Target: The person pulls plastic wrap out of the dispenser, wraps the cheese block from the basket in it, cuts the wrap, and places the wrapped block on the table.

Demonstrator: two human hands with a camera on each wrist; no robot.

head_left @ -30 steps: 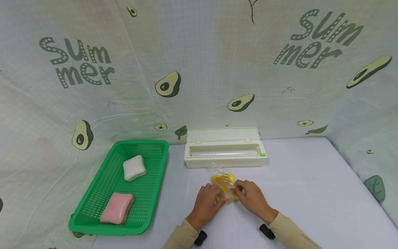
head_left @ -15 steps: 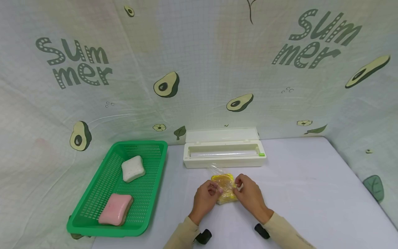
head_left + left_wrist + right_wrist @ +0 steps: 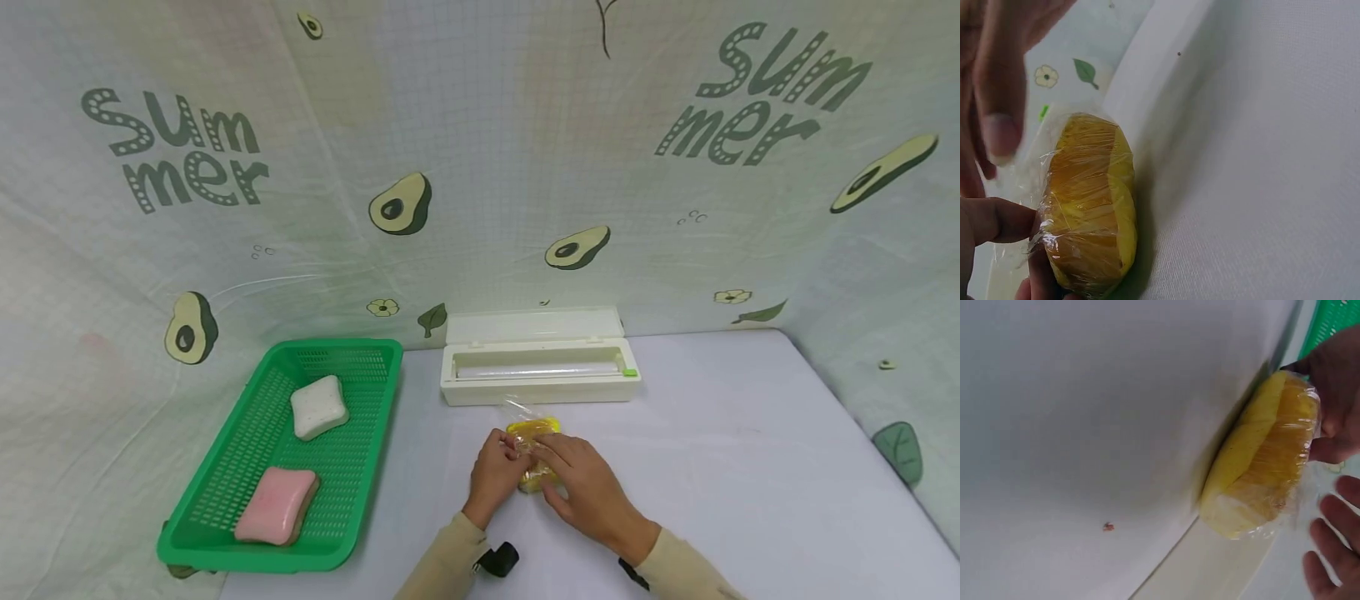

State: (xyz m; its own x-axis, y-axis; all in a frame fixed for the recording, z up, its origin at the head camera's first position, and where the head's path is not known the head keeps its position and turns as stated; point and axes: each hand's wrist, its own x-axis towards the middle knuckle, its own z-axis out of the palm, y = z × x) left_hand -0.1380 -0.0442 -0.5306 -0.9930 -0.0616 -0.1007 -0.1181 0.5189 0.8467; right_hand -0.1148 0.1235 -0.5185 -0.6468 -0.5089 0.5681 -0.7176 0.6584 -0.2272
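Observation:
A yellow sponge with a brown face (image 3: 538, 427) lies on the table, wrapped in clear cling film (image 3: 1035, 181). At its left side my left hand (image 3: 492, 475) pinches the film between thumb and finger, other fingers resting against the sponge's edge. My right hand (image 3: 588, 492) reaches over from the right, and its fingers cover part of the brown face in the head view. In the right wrist view these fingers (image 3: 1335, 544) are spread, slightly apart from the film. Loose film sticks out beyond the sponge's far edge. The fingers' exact contact is partly hidden.
Behind the sponge stands a white cling film box (image 3: 540, 393), lid raised, with a roll inside and a green tab. To the left, a green basket (image 3: 377, 467) holds a white sponge (image 3: 319, 407) and a pink sponge (image 3: 276, 504). A patterned cloth (image 3: 480, 125) hangs behind.
My right hand has moved left, from the sponge's right edge to over its face. My left hand has drawn back to its left edge. Basket and box stay put.

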